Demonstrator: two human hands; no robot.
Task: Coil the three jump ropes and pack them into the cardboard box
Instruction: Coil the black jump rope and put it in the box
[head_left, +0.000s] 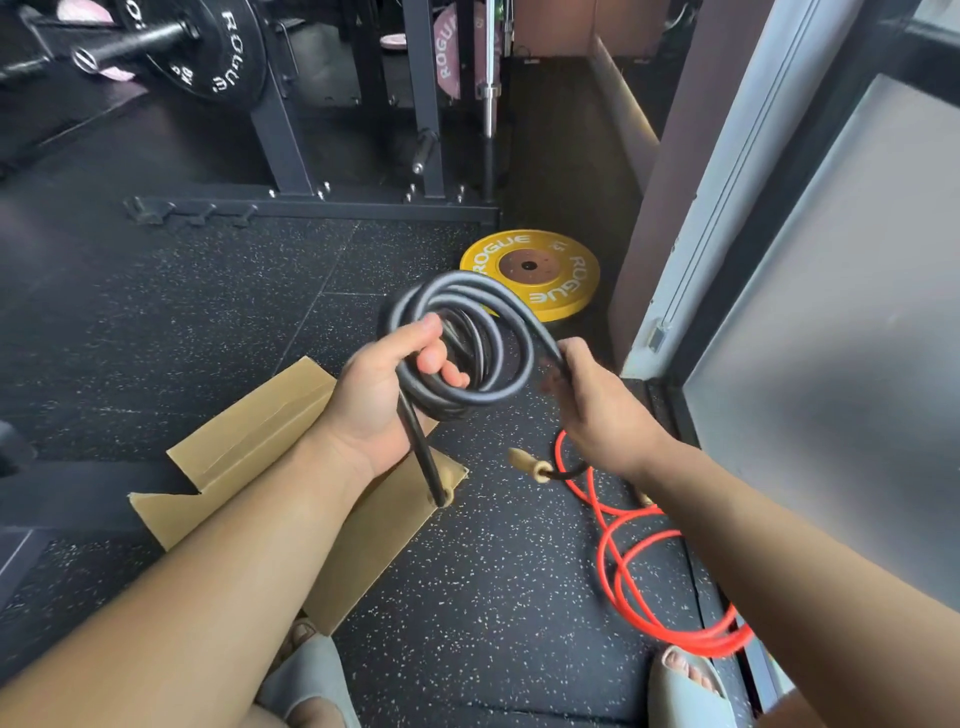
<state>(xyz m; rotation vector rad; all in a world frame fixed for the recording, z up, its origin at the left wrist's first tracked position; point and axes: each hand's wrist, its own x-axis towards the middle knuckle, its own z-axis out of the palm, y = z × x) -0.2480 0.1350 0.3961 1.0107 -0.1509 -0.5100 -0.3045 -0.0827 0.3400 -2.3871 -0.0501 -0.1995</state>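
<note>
Fingers (441, 370) of our left hand (382, 400) curled round a thick black rubber jump rope (457, 283), gripping its stacked loops together with its straight black handle (422, 457), which stuck down out of the palm. Our right hand (597, 410) gripped the same rope where it left the coil, just right of the loops; how its blurred fingers lay we could not tell. Under our left forearm the tan cardboard box (249, 441) lay on the black speckled rubber floor (467, 571) with its flaps spread and its inside hidden. Beside the box, below our right wrist, lay a wooden handle (524, 461) on a thin black cord that crossed a loose orange-red jump rope (623, 571). Beyond the coil lay a yellow weight plate (530, 270).
</note>
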